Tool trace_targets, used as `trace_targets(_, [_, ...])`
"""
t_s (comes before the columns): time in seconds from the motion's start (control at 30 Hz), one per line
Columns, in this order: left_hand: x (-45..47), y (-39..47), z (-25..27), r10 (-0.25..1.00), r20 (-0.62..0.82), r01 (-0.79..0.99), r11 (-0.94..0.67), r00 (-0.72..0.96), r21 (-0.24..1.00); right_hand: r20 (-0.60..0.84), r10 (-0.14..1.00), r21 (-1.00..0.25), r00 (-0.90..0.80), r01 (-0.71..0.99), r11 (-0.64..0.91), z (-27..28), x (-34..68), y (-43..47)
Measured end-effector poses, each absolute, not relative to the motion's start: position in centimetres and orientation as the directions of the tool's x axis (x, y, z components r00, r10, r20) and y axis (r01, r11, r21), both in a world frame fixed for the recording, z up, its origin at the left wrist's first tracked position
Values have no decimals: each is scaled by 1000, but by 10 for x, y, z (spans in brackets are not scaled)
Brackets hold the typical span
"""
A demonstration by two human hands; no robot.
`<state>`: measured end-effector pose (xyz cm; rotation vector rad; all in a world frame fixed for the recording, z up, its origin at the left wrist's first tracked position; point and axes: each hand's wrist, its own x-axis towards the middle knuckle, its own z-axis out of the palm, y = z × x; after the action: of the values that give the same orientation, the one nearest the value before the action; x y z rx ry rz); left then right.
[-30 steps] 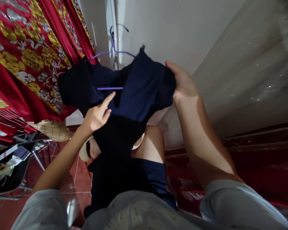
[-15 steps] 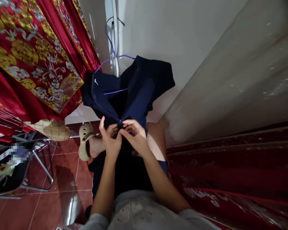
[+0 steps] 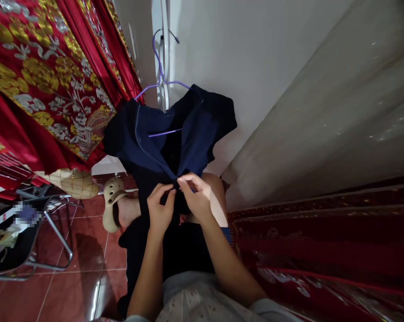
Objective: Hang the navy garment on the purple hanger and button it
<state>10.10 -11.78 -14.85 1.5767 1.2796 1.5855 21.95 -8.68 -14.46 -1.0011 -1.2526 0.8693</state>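
Note:
A dark navy zip-up jacket point(image 3: 197, 129) hangs in front of me on a purple wire hanger point(image 3: 160, 79). Its collar is spread into a V, and the hanger's lower bar shows inside the opening. At the foot of the V, my right hand point(image 3: 197, 197) pinches the zip with thumb and forefinger; the slider itself is hidden by the fingertips. Just below and to the left, my left hand point(image 3: 161, 208) is closed on the jacket's front edge, thumb against the fingers. The lower part of the jacket merges with dark cloth over my lap.
Red drapes with gold and silver embroidery point(image 3: 50, 76) hang at the left. Below them stands a metal-framed chair point(image 3: 59, 239) with items on its black seat. A beige clog point(image 3: 112, 203) is on my foot over red floor tiles point(image 3: 87, 255). Pale sheeting point(image 3: 316, 120) hangs at the right.
Both hands have moved slightly down, and their spread fingers have closed into pinches. The jacket's collar opening now reaches a little lower in view, and the hanger has shifted slightly right and down.

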Motion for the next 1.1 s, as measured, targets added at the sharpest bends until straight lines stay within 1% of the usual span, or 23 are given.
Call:
trace_targets(0.2, [106,-121,-149,910,391,218,-356,-142,909,438,871,-899,223,116,422,-154,221,-88])
trace_targets(0.27, [106,-122,-149,916,377,213,-345,-134,914,491,843,-870,218,162,465,-151,222,-86])
trace_targets(0.3, [106,-122,-149,918,373,207,-342,-134,917,531,826,-845,189,193,499,-146,223,-81])
trace_targets(0.37, [105,-123,-150,920,360,196,-329,-153,924,631,772,-761,77,258,596,-130,228,-62])
trace_targets(0.43, [106,-121,-150,925,339,188,-307,-171,933,725,686,-640,-60,309,703,-104,236,-29])
trace_targets(0.5, [111,-119,-151,931,323,186,-292,-167,938,792,591,-516,-149,354,780,-71,245,12])
trace_targets(0.57, [118,-118,-156,933,333,198,-303,-135,932,816,546,-438,-191,411,799,-36,252,51])
trace_targets(0.63, [123,-117,-162,932,351,227,-323,-96,919,813,532,-393,-236,453,800,-7,257,80])
trace_targets(0.7, [123,-114,-167,935,350,266,-324,-57,908,806,532,-371,-259,480,795,12,258,90])
trace_targets(0.77, [117,-106,-165,933,359,306,-335,-26,891,797,551,-388,-247,490,781,20,255,83])
trace_targets(0.8, [112,-99,-158,925,379,323,-354,-13,878,792,571,-421,-216,484,767,20,252,76])
trace_targets(0.83, [108,-91,-148,909,417,334,-391,-7,858,784,600,-476,-161,465,747,18,250,69])
trace_targets(0.9, [100,-69,-115,845,534,348,-497,-13,795,720,694,-651,5,352,673,12,244,55])
trace_targets(0.97, [98,-40,-73,713,700,375,-639,-39,671,539,829,-842,148,124,525,7,240,48])
trace_targets(1.0, [98,-25,-52,661,751,402,-683,-17,610,421,891,-903,172,-11,429,6,238,47])
trace_targets(1.07, [101,7,-18,600,798,494,-711,53,501,219,967,-939,128,-241,244,4,237,46])
trace_targets(1.1, [103,20,-7,586,806,544,-705,86,454,160,983,-930,87,-320,180,3,237,46])
